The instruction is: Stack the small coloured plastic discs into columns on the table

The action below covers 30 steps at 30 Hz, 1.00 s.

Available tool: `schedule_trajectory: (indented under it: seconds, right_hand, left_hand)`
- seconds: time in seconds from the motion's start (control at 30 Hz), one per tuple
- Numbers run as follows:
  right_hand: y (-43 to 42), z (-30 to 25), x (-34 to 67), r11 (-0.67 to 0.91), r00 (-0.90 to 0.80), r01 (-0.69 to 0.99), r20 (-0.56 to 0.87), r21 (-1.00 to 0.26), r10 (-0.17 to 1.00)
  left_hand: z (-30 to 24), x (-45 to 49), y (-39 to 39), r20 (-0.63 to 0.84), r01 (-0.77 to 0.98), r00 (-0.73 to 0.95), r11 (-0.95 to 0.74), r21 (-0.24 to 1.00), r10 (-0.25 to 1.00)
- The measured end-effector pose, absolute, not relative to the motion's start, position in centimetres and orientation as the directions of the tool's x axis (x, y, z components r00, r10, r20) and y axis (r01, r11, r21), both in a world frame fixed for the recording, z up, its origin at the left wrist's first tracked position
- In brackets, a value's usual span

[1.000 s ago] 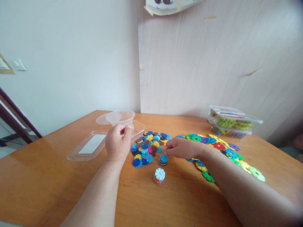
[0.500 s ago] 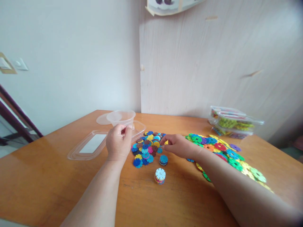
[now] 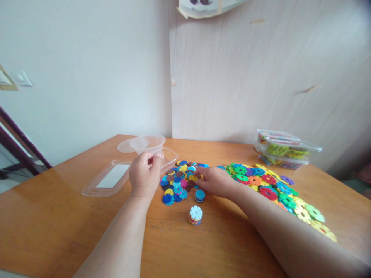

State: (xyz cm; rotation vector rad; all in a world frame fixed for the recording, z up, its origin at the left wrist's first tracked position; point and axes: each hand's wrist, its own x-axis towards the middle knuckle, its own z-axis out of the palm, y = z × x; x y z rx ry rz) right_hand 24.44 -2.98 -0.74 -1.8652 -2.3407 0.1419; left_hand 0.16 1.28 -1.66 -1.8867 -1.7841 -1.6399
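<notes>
My left hand [image 3: 145, 173] is raised in front of a clear round tub [image 3: 149, 141], its thumb and fingers pinched together. Whatever may be between those fingers is hidden. Over the right edge of a pile of small notched plastic discs [image 3: 177, 184], my right hand [image 3: 216, 180] reaches down with bent fingers, thumb and index a little apart. Its fingertips are at the discs; no held disc shows. Just below this hand stands a short stack of discs with a blue one on top [image 3: 199, 194]. Nearer to me is a taller stack topped by a pale blue disc [image 3: 196, 212].
Larger flower-shaped discs [image 3: 269, 185] spread in many colours on the right. Clear boxes of coloured pieces [image 3: 286, 150] stand at the back right. A rectangular clear lid [image 3: 108, 177] with a white label and a round lid [image 3: 127, 145] lie to the left on the wooden table [image 3: 58, 216].
My right hand has lowered slightly onto the disc pile, its fingers more bent. My left hand keeps its pinch and place. The stacks look the same.
</notes>
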Motion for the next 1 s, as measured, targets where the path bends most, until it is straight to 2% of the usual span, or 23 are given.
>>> schedule_trajectory:
  seconds: [0.2,0.33,0.43,0.53,0.67,0.77,0.87,1.0]
  right_hand:
    - [-2.4,-1.1,25.0,0.184,-0.174,0.929,0.062,-0.321,0.983]
    - [-2.4,-0.3,25.5,0.164,-0.155,0.843,0.061,-0.512,0.986]
    - [-2.8,0.8,26.2,0.085,-0.161,0.691,-0.038,-0.717,0.986]
    - [-3.3,1.5,27.0,-0.007,-0.287,0.518,-0.181,-0.856,0.941]
    - [-3.7,1.6,27.2,-0.080,-0.412,0.490,-0.311,-0.868,0.857]
    - [-3.6,1.3,27.1,-0.061,-0.430,0.528,-0.328,-0.847,0.841]
    - [-3.3,0.9,26.9,0.002,-0.342,0.601,-0.255,-0.799,0.905]
    - [-2.9,0.6,26.6,0.069,-0.187,0.758,-0.115,-0.648,0.976]
  left_hand:
    - [-1.6,0.1,1.3,0.693,0.753,-0.243,-0.318,0.576,0.679]
    - [-1.5,0.2,1.2,0.693,0.756,-0.243,-0.315,0.574,0.679]
    - [-1.6,0.2,1.3,0.696,0.756,-0.240,-0.320,0.571,0.676]
    - [-1.6,0.2,1.3,0.699,0.759,-0.240,-0.320,0.568,0.673]
    - [-1.6,0.2,1.3,0.684,0.753,-0.246,-0.309,0.581,0.687]
    - [-1.5,0.1,1.2,0.675,0.750,-0.244,-0.306,0.586,0.696]
    - [-1.4,0.1,1.1,0.673,0.750,-0.244,-0.305,0.587,0.698]
    - [-1.4,0.2,1.1,0.685,0.749,-0.243,-0.316,0.582,0.687]
